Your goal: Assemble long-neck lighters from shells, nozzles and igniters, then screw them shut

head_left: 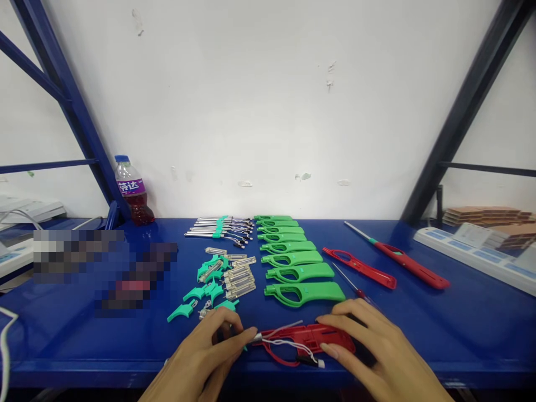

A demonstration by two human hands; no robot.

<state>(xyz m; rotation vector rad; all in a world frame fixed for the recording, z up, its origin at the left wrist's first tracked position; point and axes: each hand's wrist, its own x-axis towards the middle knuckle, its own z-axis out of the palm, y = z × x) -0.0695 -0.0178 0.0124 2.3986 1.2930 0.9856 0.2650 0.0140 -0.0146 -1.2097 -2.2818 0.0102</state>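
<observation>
Currently both hands work at the near edge of the blue bench (460, 329), with the red shell half (312, 336) lying flat on it between them. Left hand (207, 352): fingers curled close together, thumb and forefinger pinching the metal tube (256, 336) where it meets the shell's left end. Right hand (372, 349): fingers together and laid over the shell's right end, thumb along its near side. It reads as a clamp to stop the part sliding while the other end is handled. The shell's long axis runs left to right, roughly parallel to the bench edge, with the tube end pointing left and the broad grip end right, under the right hand. The open cavity faces up, and the white wire (293, 346) loops out over the near side. Spares sit in sorted groups just beyond, probably so each kind is within reach. The green shell halves (299, 272) form a row running from near to far, with teal triggers (209, 273) and small metal parts (239, 279) to their left and tube assemblies (220, 228) farther back. Right of the row lie another red shell (362, 269) and a finished red lighter (412, 267), both angled. A drink bottle (133, 192) stands far left against the wall.
</observation>
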